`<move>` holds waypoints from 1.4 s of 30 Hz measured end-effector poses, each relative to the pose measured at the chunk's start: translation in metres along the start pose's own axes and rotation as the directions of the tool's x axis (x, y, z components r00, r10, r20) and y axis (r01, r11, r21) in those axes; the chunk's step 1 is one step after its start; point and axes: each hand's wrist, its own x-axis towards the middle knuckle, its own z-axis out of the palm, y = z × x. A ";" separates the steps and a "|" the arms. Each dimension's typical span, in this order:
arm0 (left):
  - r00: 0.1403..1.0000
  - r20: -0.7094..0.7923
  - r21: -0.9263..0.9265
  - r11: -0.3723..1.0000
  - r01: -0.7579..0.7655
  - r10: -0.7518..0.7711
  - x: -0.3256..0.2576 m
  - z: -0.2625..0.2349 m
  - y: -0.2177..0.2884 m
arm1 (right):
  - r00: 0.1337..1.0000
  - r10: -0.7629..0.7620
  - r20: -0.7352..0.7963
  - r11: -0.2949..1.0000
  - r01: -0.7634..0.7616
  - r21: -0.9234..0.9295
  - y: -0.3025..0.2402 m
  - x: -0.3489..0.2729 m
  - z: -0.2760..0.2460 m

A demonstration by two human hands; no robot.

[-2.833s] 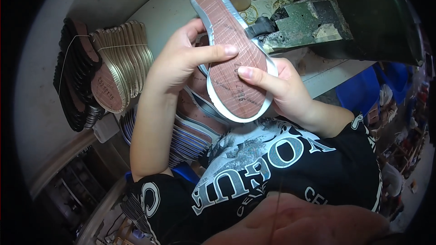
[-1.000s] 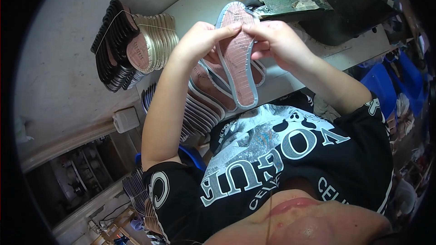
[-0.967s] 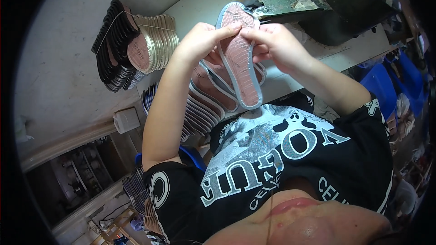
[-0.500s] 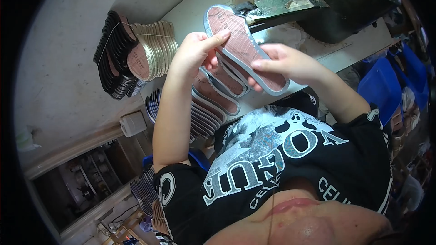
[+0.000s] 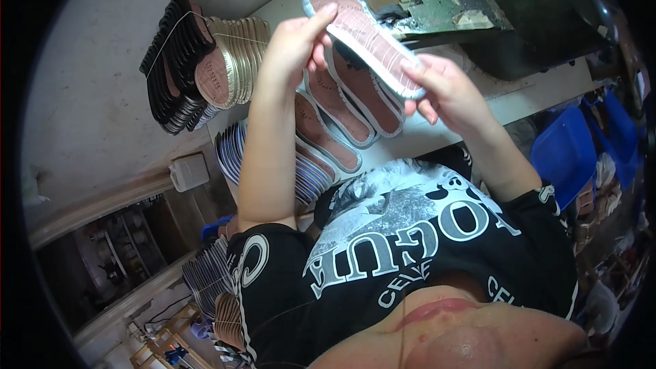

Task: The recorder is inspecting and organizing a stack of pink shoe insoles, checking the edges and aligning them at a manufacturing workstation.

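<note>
Now I pinch the pink insole [image 5: 372, 39] by its ends above the worktop [image 5: 437, 133], left hand [image 5: 295, 44] and right hand [image 5: 444, 89] fingers closed on it; it looks light, bendy, best gripped at its grey rim.

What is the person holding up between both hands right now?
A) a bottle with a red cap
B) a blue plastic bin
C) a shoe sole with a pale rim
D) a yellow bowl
C: the left hand grips one end and the right hand the other end of a shoe sole with a pale rim, raised above more soles lying on the table.
</note>
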 end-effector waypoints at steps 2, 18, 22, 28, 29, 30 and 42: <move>0.996 0.037 -0.186 0.980 -0.069 0.077 -0.016 0.004 -0.009 | 1.000 0.018 0.021 0.991 -0.015 -0.130 0.001 -0.012 0.013; 0.707 0.352 -0.914 0.387 0.119 0.614 -0.064 0.051 -0.042 | 0.889 -0.121 0.442 0.582 0.424 -0.694 -0.070 -0.027 0.039; 0.761 0.329 -0.858 0.513 -0.005 0.559 -0.082 0.063 -0.038 | 0.840 -0.238 0.487 0.574 0.526 -0.628 -0.075 -0.022 0.049; 0.644 0.397 -0.912 0.362 0.195 0.653 -0.076 0.050 -0.051 | 0.816 -0.296 0.497 0.610 0.562 -0.559 -0.061 -0.019 0.059; 0.715 0.314 -0.916 0.398 0.054 0.625 -0.075 0.046 -0.053 | 0.823 -0.306 0.479 0.652 0.548 -0.524 -0.055 -0.020 0.061; 0.771 0.220 -0.895 0.438 -0.084 0.597 -0.077 0.044 -0.055 | 0.821 -0.302 0.485 0.655 0.549 -0.520 -0.048 -0.020 0.063; 0.907 -0.022 -0.891 0.403 -0.209 0.421 -0.113 0.065 -0.028 | 0.875 -0.484 0.014 0.857 0.477 -0.195 0.003 -0.025 0.066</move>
